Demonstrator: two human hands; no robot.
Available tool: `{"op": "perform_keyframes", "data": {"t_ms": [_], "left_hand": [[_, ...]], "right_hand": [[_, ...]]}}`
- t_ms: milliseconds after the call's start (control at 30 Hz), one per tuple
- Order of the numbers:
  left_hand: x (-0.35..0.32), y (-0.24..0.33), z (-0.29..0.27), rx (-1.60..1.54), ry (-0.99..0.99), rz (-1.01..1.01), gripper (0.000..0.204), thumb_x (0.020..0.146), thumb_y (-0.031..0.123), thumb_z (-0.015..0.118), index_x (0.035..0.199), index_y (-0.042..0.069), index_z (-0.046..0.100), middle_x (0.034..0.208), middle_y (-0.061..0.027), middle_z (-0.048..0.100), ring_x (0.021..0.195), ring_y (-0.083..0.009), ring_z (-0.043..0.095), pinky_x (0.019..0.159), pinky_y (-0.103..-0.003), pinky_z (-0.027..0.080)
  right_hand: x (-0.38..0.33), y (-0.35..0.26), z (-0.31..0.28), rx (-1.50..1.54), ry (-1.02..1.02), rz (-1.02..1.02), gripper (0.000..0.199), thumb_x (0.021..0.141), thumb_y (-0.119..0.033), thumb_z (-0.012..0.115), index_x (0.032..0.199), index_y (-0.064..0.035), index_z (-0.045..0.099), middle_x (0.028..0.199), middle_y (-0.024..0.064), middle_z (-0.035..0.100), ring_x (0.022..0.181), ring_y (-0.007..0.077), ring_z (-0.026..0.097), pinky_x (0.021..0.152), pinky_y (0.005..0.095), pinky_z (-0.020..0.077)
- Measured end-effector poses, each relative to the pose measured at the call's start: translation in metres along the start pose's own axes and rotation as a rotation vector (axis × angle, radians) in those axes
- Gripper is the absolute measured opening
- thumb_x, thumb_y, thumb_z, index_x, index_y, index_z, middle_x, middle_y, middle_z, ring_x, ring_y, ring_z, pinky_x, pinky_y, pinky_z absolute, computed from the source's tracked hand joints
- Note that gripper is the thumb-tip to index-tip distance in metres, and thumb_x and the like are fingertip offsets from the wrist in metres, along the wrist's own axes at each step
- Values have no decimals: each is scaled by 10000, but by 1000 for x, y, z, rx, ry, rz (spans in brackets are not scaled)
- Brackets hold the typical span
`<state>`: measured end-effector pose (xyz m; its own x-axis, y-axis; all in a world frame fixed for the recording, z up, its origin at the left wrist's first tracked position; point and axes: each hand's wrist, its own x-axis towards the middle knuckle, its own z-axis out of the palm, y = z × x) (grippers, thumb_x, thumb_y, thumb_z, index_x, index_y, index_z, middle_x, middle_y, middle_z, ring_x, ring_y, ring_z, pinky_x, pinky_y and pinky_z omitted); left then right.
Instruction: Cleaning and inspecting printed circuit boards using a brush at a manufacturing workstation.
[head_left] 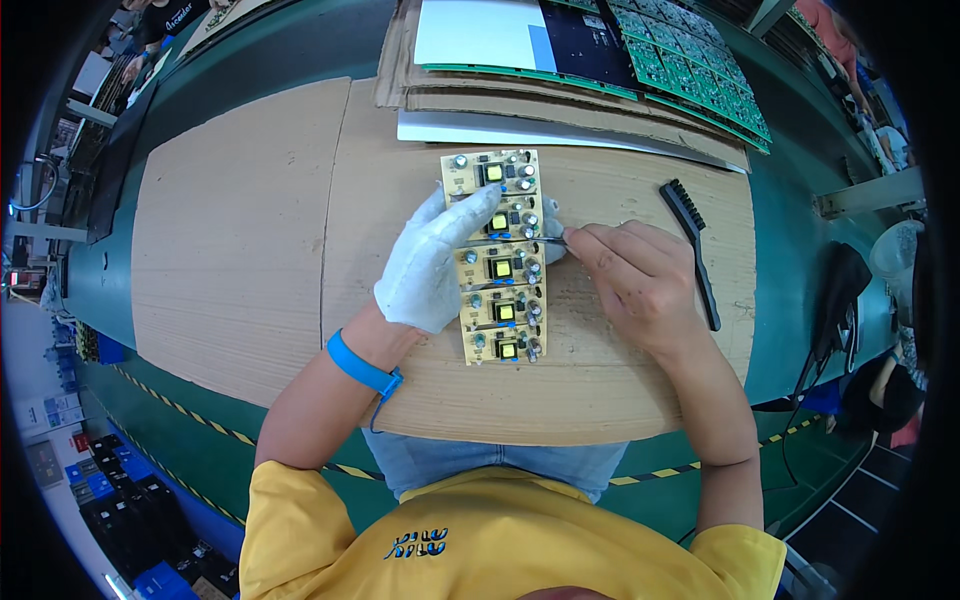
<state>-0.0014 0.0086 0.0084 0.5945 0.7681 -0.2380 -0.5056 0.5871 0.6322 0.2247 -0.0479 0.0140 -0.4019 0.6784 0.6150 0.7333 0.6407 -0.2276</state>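
A tan circuit board panel, a strip of several like sections with yellow-topped transformers and small capacitors, stands lengthwise in front of me. My left hand, in a white glove with a blue strap at the wrist, grips its upper part. The thumb lies across the component side, and gloved fingertips show past the right edge. My bare right hand pinches a thin dark tool whose tip reaches between two sections from the right. Its exact kind is too small to tell.
Cardboard covers the green bench. A black brush lies right of my right hand. Across the back sit flat cardboard and white sheets with green circuit boards. A black object with a cord is at the far right. Other people work beyond.
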Motion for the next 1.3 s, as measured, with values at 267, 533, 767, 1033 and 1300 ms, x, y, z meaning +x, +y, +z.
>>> {"op": "perform_keyframes", "data": {"t_ms": [267, 533, 767, 1033, 1300], "left_hand": [[2, -2, -2, 20, -11, 15, 369, 1060, 194, 548, 1348, -36, 522, 1237, -227, 669, 1105, -317, 702, 939, -436, 613], [3, 2, -4, 43, -9, -32, 380, 1060, 214, 547, 1344, -37, 524, 1245, -241, 663, 1099, -342, 700, 936, -474, 615], [5, 8, -5, -33, -57, 84, 396, 1073, 248, 517, 1368, -17, 519, 1260, -237, 656, 1109, -359, 693, 931, -502, 611], [9, 12, -9, 54, -22, 131, 442, 1075, 283, 518, 1404, -12, 498, 1283, -225, 647, 1127, -339, 686, 936, -479, 604], [5, 7, -3, -17, -44, 159, 506, 1084, 364, 494, 1429, -6, 474, 1308, -211, 638, 1147, -317, 675, 955, -465, 591]], "right_hand": [[-1, -1, 1, -22, -23, -24, 370, 668, 68, 722, 1026, -21, 743, 898, 81, 725, 644, 208, 639, 558, 330, 511], [1, -1, -5, 30, -73, 19, 332, 705, 72, 728, 1025, -16, 744, 911, 97, 730, 676, 224, 666, 576, 324, 523], [4, 2, -4, 41, 108, 212, 212, 842, 49, 734, 1049, 5, 734, 927, 132, 731, 730, 242, 692, 637, 288, 544], [5, -3, -9, 386, -73, 625, 231, 881, 10, 755, 1104, -1, 694, 963, 94, 732, 834, 162, 701, 740, 261, 552], [-2, -6, 2, 1149, -182, 787, 320, 864, 6, 787, 1100, -31, 575, 1011, 62, 701, 960, 107, 652, 844, 238, 511]]}}
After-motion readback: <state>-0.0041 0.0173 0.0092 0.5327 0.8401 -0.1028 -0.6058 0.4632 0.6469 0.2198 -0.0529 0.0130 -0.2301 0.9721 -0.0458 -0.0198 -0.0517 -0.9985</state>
